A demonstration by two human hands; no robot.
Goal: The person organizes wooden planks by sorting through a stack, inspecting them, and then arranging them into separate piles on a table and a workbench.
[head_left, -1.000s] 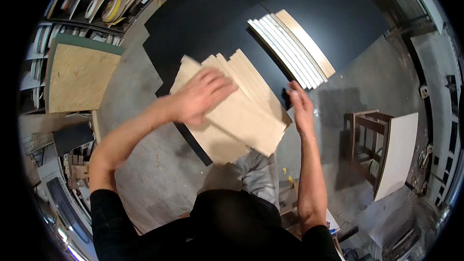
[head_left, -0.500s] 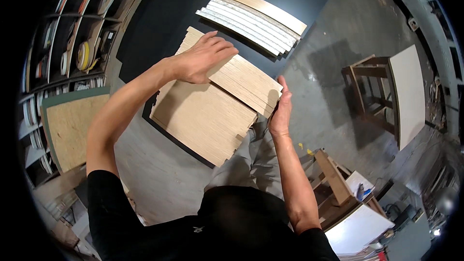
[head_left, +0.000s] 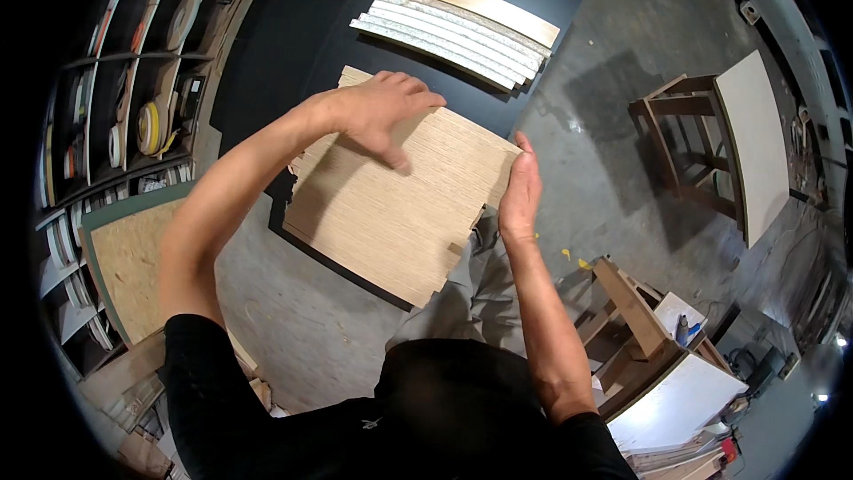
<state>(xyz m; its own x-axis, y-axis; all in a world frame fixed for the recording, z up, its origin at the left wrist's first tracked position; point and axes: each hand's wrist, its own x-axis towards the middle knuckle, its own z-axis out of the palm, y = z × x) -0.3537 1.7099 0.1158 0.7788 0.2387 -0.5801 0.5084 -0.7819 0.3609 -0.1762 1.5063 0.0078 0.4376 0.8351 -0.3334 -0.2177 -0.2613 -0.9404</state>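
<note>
- I see the boards [head_left: 391,222] below the left hand [head_left: 382,114], left of the right hand [head_left: 520,196].
- Left: unclenched, thumb spread.
- Right: fingers extended, against their edge.

1. Your pale boards [head_left: 373,222] are brightly lit; your left arm [head_left: 235,187] lays a soft shadow across them.
2. The wooden stand [head_left: 682,106] throws a darker shadow leftward on your floor [head_left: 564,187], near a small glare spot.
3. You see shelves [head_left: 169,56] curve toward the dim left rim, and the corners turn black.
</note>
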